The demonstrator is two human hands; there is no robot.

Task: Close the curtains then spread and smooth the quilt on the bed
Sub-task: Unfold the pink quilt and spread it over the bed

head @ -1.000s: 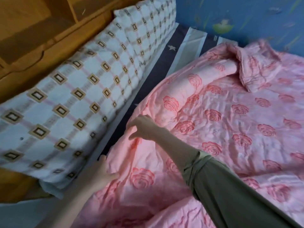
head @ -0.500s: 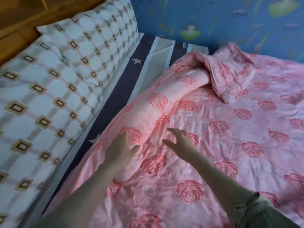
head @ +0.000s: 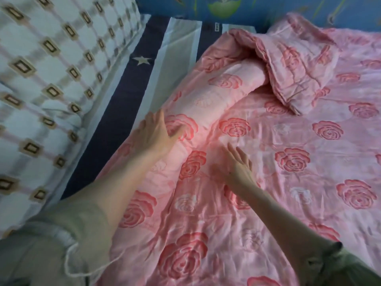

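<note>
A pink quilt (head: pixel 292 162) printed with red roses covers most of the bed. Its left edge is bunched into a long raised roll (head: pixel 224 89), and a corner at the far end is folded back on itself (head: pixel 296 65). My left hand (head: pixel 155 134) lies flat on the near end of the roll with its fingers spread. My right hand (head: pixel 237 166) rests open on the flat quilt just right of the roll, fingers apart. Neither hand grips the fabric. No curtains are in view.
A dark blue and grey striped sheet (head: pixel 142 79) with a star shows left of the quilt. Large white pillows (head: pixel 51 83) with brown squares lie along the left side. A blue patterned wall (head: pixel 257 11) borders the far end of the bed.
Both hands have slid farther up the quilt along the roll, and the view has shifted forward with them. A second ago my right hand pinched the quilt's edge; it now lies open.
</note>
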